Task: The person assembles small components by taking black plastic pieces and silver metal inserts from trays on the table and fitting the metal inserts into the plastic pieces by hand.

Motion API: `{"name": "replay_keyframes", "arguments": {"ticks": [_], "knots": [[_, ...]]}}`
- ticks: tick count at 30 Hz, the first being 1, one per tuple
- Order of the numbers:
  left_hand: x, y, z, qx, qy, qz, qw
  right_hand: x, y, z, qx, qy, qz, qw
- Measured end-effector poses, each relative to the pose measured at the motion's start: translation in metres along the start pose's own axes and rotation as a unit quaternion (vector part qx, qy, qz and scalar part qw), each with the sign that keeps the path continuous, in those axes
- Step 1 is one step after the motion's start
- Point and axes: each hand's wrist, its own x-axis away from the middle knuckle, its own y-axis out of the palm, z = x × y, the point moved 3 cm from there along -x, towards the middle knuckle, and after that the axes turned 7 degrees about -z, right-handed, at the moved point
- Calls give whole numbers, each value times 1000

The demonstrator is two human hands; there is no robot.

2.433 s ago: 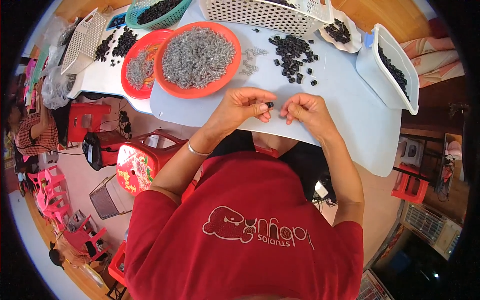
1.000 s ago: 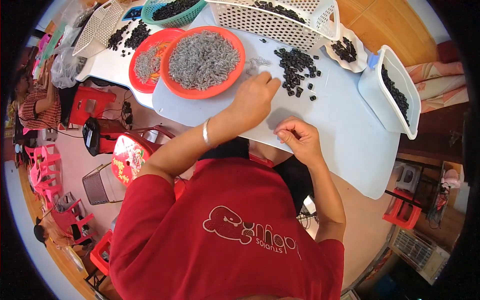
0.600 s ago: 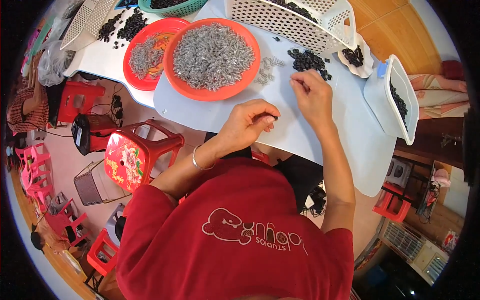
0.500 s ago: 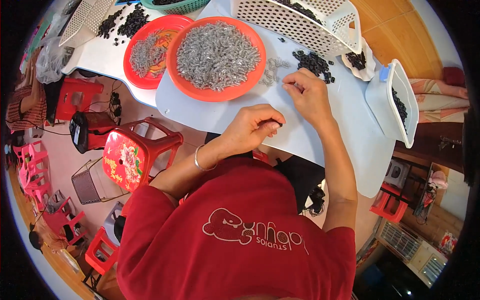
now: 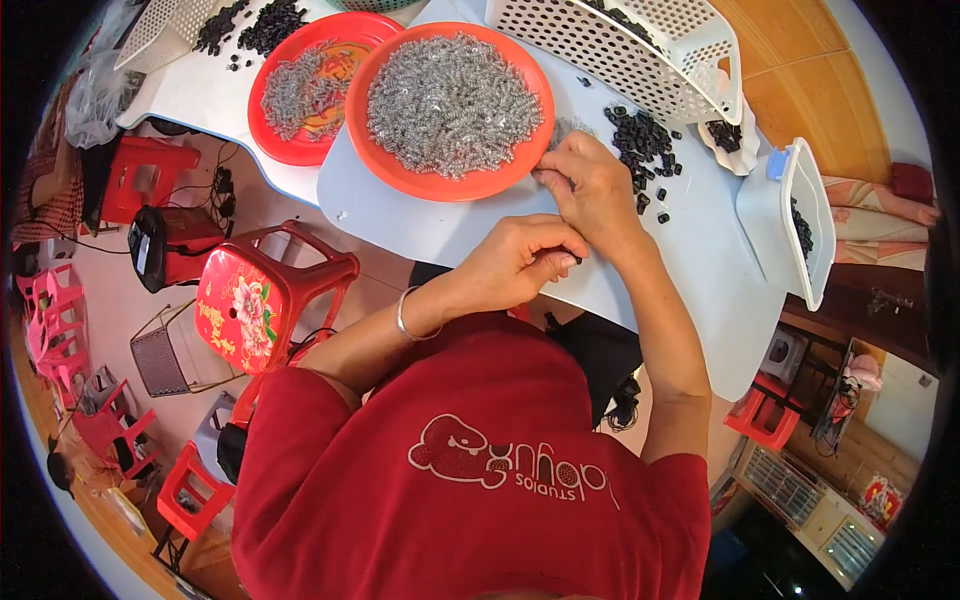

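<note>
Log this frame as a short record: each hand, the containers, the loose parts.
Left hand: the left hand pinches a small black part
Right hand: the right hand is by the orange-red bowl; grip unclear
Bowl: heaped with small springs
Left of bowl: red tray, fewer springs
Loose: black parts below a white perforated basket

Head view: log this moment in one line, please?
left hand: pinching small black part | right hand: near orange bowl, grip unclear | bowl: heaped with clear pieces | black pile: right of bowl
</note>
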Motion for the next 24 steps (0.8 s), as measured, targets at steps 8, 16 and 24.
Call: {"name": "replay_keyframes", "arguments": {"ticks": [8,16,24], "knots": [[-2,-10,-6,265,-22,16,964,12,-11,8,-147,27,35,988],[-3,-14,-7,311,-34,55,948,49,-16,19,-403,227,-13,886],[-5,-14,-12,299,-32,82,950,72,-26,1,-489,183,27,852]]}}
